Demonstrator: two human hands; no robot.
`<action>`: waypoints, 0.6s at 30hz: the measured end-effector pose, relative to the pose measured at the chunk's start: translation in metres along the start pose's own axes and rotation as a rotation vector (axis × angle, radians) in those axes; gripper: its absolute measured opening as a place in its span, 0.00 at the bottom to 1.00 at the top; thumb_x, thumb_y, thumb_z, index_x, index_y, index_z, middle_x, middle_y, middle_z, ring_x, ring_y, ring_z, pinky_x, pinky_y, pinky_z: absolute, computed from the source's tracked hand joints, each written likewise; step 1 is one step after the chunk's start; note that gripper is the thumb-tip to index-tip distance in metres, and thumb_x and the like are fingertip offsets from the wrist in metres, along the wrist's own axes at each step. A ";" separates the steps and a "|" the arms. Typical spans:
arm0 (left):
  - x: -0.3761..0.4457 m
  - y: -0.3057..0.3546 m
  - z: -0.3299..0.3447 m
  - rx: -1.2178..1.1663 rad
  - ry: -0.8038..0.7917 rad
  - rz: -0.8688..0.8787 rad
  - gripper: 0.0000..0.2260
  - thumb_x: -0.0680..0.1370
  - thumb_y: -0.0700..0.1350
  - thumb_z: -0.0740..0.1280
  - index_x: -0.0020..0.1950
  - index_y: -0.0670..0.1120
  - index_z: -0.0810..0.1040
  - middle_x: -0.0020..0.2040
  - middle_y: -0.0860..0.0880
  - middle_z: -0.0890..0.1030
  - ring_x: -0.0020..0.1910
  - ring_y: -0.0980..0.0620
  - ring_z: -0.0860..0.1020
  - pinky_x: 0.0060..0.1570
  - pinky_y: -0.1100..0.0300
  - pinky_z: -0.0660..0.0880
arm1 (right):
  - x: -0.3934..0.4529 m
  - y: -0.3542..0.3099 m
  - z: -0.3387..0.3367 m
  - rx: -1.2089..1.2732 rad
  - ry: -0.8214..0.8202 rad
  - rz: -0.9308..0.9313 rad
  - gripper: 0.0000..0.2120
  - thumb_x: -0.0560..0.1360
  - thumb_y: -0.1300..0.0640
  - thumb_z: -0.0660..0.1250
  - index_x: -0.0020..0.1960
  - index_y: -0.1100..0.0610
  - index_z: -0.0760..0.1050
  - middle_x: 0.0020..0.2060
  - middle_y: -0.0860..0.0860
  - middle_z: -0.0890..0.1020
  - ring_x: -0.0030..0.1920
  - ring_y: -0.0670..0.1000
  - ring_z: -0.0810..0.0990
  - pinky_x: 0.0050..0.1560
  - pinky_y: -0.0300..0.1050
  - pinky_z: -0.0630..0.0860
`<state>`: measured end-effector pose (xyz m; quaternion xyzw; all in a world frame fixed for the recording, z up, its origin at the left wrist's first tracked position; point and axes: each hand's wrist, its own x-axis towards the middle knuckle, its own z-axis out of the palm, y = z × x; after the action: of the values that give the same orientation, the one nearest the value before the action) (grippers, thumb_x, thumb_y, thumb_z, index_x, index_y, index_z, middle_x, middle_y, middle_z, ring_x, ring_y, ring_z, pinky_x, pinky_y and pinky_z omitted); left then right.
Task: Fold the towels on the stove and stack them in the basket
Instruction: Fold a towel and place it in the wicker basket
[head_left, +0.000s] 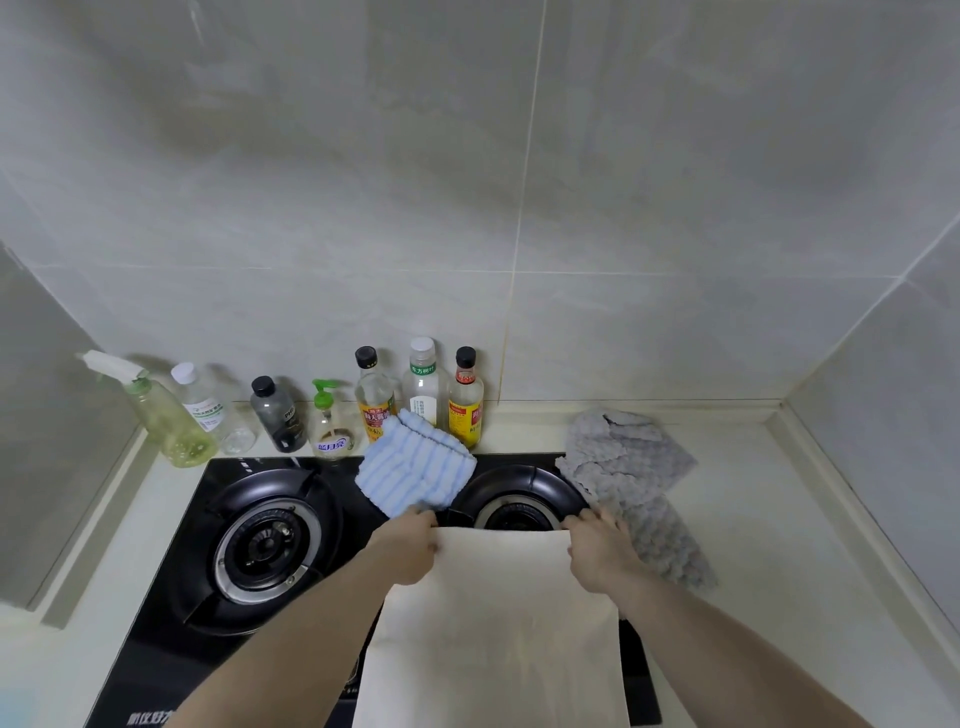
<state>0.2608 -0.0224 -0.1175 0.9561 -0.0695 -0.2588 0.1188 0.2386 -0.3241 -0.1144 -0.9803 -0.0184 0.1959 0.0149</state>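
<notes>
a: pale marbled wall tiles (363, 182) are running up behind a cream counter (753, 493), and a black two-burner gas stove (171, 623) is sitting in it. along the back a spray bottle (156, 410), a pump soap bottle (330, 423) and a row of sauce bottles (421, 395) are standing close together.

b: where are the towels lying?

a: a cream towel (498, 623) is hanging over the front of the stove, its far edge just short of the right burner (519, 506). a blue striped towel (415, 467) is sitting rumpled between the burners, and a grey waffle towel (628, 467) is sprawling off the stove's right side onto the counter.

b: and the hands?

a: the left hand (410, 545) is pinching the cream towel's far left corner, the right hand (597, 551) is pinching the far right corner. both are gripping cloth, fingers curled on the edge.

b: how is it going to handle?

a: i'm judging it light, soft and limp, so it is likely sagging wherever it isn't held. corners are the sensible hold for keeping the edge straight. the burner grates could be snagging it.

b: the basket?

a: it isn't showing anywhere in this view.
</notes>
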 end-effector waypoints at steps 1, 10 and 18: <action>-0.002 0.000 -0.002 0.012 0.010 -0.002 0.11 0.81 0.47 0.61 0.62 0.49 0.75 0.59 0.53 0.70 0.48 0.50 0.75 0.48 0.56 0.76 | 0.000 0.000 -0.003 -0.007 0.016 -0.002 0.18 0.79 0.58 0.62 0.68 0.49 0.72 0.65 0.49 0.73 0.71 0.55 0.64 0.70 0.51 0.63; -0.029 -0.002 -0.019 -0.128 0.156 0.005 0.09 0.78 0.45 0.58 0.53 0.48 0.76 0.43 0.49 0.79 0.44 0.48 0.79 0.38 0.54 0.74 | -0.010 0.003 -0.023 0.067 0.103 0.020 0.10 0.80 0.58 0.60 0.57 0.48 0.76 0.57 0.48 0.79 0.65 0.53 0.69 0.61 0.49 0.63; -0.061 0.004 -0.029 -0.248 0.293 0.072 0.09 0.76 0.44 0.61 0.51 0.50 0.78 0.43 0.53 0.81 0.44 0.50 0.78 0.44 0.55 0.78 | -0.032 0.009 -0.041 0.225 0.192 0.028 0.12 0.81 0.57 0.61 0.61 0.46 0.78 0.56 0.48 0.83 0.60 0.53 0.78 0.57 0.47 0.64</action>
<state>0.2232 -0.0087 -0.0626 0.9585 -0.0534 -0.1189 0.2536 0.2253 -0.3352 -0.0649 -0.9868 0.0190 0.1023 0.1237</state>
